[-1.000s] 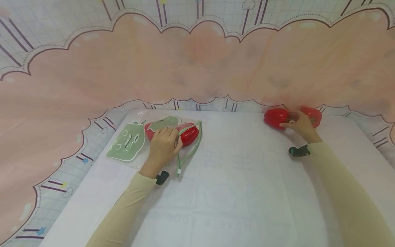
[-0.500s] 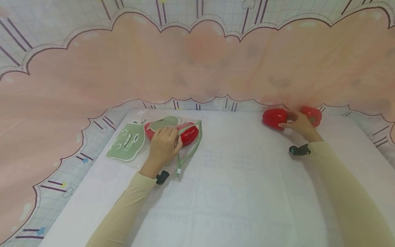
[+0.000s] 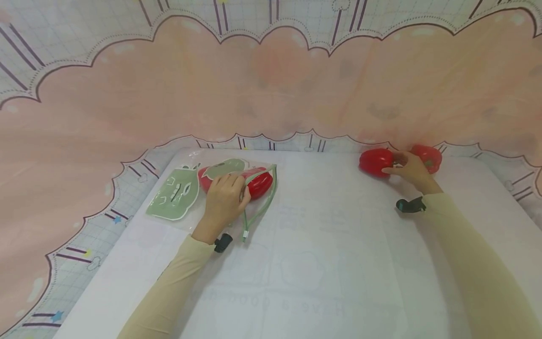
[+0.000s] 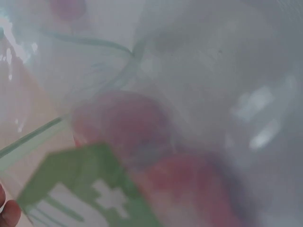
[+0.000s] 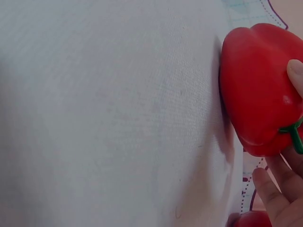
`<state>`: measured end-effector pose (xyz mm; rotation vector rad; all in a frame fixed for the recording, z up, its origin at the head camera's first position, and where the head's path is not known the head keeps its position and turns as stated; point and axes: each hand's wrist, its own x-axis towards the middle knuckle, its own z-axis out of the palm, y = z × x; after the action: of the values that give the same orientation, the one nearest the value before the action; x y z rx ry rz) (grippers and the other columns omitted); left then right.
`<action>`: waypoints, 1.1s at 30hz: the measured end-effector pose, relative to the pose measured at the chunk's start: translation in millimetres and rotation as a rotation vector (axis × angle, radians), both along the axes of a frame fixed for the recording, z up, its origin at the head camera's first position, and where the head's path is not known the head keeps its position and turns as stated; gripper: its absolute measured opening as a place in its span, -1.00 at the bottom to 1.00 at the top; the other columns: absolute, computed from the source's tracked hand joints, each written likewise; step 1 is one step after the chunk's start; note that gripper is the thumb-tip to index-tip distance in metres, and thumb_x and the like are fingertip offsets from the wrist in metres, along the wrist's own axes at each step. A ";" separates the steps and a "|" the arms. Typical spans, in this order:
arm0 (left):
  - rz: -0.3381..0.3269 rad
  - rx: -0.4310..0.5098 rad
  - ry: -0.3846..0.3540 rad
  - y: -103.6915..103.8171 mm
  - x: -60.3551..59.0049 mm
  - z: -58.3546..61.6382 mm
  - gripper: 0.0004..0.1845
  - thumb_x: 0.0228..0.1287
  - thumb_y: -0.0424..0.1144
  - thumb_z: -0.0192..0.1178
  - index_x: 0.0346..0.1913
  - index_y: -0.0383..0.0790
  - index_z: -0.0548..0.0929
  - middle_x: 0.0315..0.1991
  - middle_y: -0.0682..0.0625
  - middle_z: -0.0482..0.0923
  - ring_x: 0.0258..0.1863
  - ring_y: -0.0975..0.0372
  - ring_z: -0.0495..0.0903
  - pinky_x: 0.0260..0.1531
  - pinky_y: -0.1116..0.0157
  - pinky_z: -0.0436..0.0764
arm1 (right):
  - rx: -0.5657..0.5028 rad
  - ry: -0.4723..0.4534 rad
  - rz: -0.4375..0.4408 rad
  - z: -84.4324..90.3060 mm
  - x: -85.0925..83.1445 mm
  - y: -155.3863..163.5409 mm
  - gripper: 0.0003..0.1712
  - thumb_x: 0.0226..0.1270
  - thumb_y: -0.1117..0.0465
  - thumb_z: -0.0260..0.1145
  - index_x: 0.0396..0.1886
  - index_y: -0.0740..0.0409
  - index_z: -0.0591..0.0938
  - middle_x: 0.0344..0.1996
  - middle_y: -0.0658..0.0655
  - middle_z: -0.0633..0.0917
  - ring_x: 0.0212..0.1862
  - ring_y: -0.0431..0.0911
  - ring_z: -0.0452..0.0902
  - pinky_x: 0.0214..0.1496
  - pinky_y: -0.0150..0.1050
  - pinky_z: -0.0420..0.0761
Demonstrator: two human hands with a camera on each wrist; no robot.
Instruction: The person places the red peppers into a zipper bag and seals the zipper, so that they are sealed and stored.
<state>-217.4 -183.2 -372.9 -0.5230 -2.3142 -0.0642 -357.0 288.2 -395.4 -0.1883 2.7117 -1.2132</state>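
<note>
On the left of the table, my left hand (image 3: pixel 224 200) grips the edge of a clear zip bag (image 3: pixel 173 195) with green printed shapes and a green zip strip (image 3: pixel 273 186). Red bell peppers (image 3: pixel 261 186) show through its film, partly hidden by the hand. The left wrist view is mostly hazy film, with blurred red shapes (image 4: pixel 128 123) behind it. At the back right, my right hand (image 3: pixel 412 172) holds a red bell pepper (image 3: pixel 374 163) near its green stem (image 5: pixel 294 135), thumb on its side. Another red bell pepper (image 3: pixel 427 157) lies just beyond that hand.
A white sheet with faint lettering covers the table (image 3: pixel 313 263). Behind it hangs a peach cloth (image 3: pixel 271 89) with scalloped edges, close to the peppers at the back right. A small dark camera (image 3: pixel 410 205) sits at each wrist.
My right hand and the red bell pepper it holds have shifted very slightly left. The left hand and the zip bag stay in place.
</note>
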 end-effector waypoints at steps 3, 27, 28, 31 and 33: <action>0.001 -0.002 0.002 0.0 0.0 0.1 -0.88 0.07 -0.28 0.17 -0.46 -0.27 0.49 -0.50 -0.12 0.59 -0.37 0.04 0.58 -0.24 0.14 0.54 | -0.008 0.000 0.012 -0.1 0.3 0.8 -0.02 0.20 -0.07 0.29 0.46 0.20 0.03 0.35 0.36 0.26 0.35 0.26 0.13 0.27 0.20 0.33; 0.005 -0.001 -0.009 1.1 1.8 2.1 -0.88 0.06 -0.28 0.19 -0.44 -0.28 0.51 -0.47 -0.13 0.62 -0.33 0.04 0.59 -0.18 0.13 0.56 | 0.002 0.039 0.045 11.3 10.0 -11.0 -0.04 0.15 -0.12 0.32 0.43 0.17 0.14 0.34 0.31 0.30 0.33 0.25 0.21 0.20 0.19 0.41; 0.006 -0.001 -0.009 1.0 1.6 1.9 -0.88 0.06 -0.28 0.19 -0.44 -0.28 0.51 -0.46 -0.13 0.62 -0.33 0.04 0.59 -0.18 0.13 0.56 | 0.000 0.041 0.044 12.9 11.0 -12.9 -0.04 0.14 -0.11 0.33 0.43 0.16 0.14 0.34 0.30 0.30 0.33 0.25 0.21 0.20 0.19 0.42; 0.010 -0.004 -0.007 0.7 1.2 1.5 -0.88 0.06 -0.28 0.19 -0.43 -0.28 0.52 -0.45 -0.13 0.63 -0.33 0.04 0.59 -0.18 0.13 0.56 | -0.010 0.047 0.044 17.4 13.5 -18.8 -0.04 0.13 -0.10 0.34 0.44 0.12 0.14 0.35 0.27 0.30 0.33 0.23 0.22 0.18 0.17 0.44; 0.009 -0.004 -0.004 0.7 1.2 1.7 -0.88 0.05 -0.28 0.20 -0.43 -0.29 0.52 -0.44 -0.14 0.63 -0.32 0.03 0.60 -0.19 0.13 0.56 | -0.017 0.056 0.051 20.0 14.9 -22.8 -0.04 0.12 -0.08 0.36 0.44 0.08 0.13 0.36 0.25 0.31 0.33 0.21 0.23 0.17 0.16 0.46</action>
<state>-216.2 -182.5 -371.2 -0.5152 -2.3207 -0.0558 -342.1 265.4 -375.3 -0.2966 2.7271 -1.2346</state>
